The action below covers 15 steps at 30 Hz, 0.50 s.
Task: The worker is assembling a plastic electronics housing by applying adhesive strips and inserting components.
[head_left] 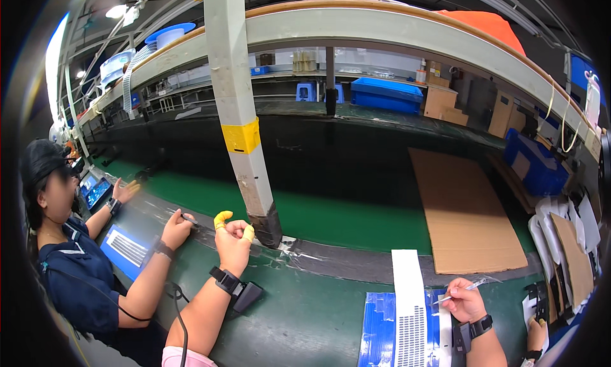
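My left hand (pixel 233 243) is raised beside the post, with yellow covers on two fingertips. Its fingers are curled and pressed together near the thumb; whatever they hold, if anything, is too small to make out. Low on the right, my right hand (pixel 466 301) grips slim, pale tweezers (pixel 450 296) pointing left. Just left of that hand, a long white sheet (pixel 410 329) with rows of small dark rectangles lies over a blue plastic board (pixel 377 325). A narrow pale strip (pixel 444 335) lies along the sheet's right side.
A post (pixel 232 99) with a yellow band rises from the green bench (pixel 286 322). Flat cardboard (pixel 468 214) lies ahead right, near stacked white and brown sheets (pixel 566 239). A co-worker (pixel 76 239) sits left with another blue board (pixel 125 250). Another person's hand (pixel 538 335) shows lower right.
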Each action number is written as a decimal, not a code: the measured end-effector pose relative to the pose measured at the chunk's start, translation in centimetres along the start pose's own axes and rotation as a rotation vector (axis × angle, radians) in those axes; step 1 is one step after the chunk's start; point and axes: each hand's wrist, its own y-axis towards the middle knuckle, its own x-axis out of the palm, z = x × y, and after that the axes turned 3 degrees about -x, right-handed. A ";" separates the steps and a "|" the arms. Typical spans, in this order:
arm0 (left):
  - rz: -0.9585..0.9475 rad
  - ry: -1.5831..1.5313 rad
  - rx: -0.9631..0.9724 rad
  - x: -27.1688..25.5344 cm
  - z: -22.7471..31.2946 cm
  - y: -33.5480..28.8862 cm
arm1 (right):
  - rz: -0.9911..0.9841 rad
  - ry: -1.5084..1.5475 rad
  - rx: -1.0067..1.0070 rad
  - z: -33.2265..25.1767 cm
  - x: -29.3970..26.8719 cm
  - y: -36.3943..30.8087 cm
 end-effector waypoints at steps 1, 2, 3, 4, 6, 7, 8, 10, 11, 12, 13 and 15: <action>-0.004 0.009 0.004 -0.1 -0.1 0.1 | -0.011 0.002 0.002 0.0 -0.2 0.0; -0.009 0.019 0.008 -0.1 -0.1 0.1 | -0.021 0.004 0.003 0.0 -0.4 0.0; -0.007 0.019 0.009 -0.2 -0.1 0.1 | -0.022 0.004 0.003 0.0 -0.4 0.0; -0.006 0.019 0.007 -0.3 0.0 0.0 | -0.030 0.009 0.006 0.0 -0.4 0.0; -0.007 0.018 0.006 -0.6 0.0 0.0 | -0.035 0.014 0.005 0.1 -0.5 0.0; 0.001 -0.005 -0.009 -0.8 0.1 -0.1 | -0.032 0.006 0.007 0.1 -0.7 0.0; 0.009 -0.027 -0.024 -1.0 0.3 -0.1 | -0.030 0.000 0.008 0.1 -0.7 0.0; 0.019 -0.049 -0.006 -1.1 0.5 0.1 | -0.023 -0.001 0.003 0.0 -0.4 0.0; 0.032 -0.071 0.007 -1.1 0.7 0.0 | -0.013 -0.004 0.001 -0.1 -0.3 -0.1; 0.018 -0.091 0.044 -1.0 0.8 0.0 | -0.013 -0.004 0.000 -0.1 -0.3 -0.1; 0.016 -0.092 0.045 -0.8 1.0 -0.1 | -0.015 0.000 0.002 0.0 -0.3 -0.1; 0.014 -0.088 0.115 -0.4 1.4 0.0 | -0.020 0.003 0.001 0.0 -0.2 0.0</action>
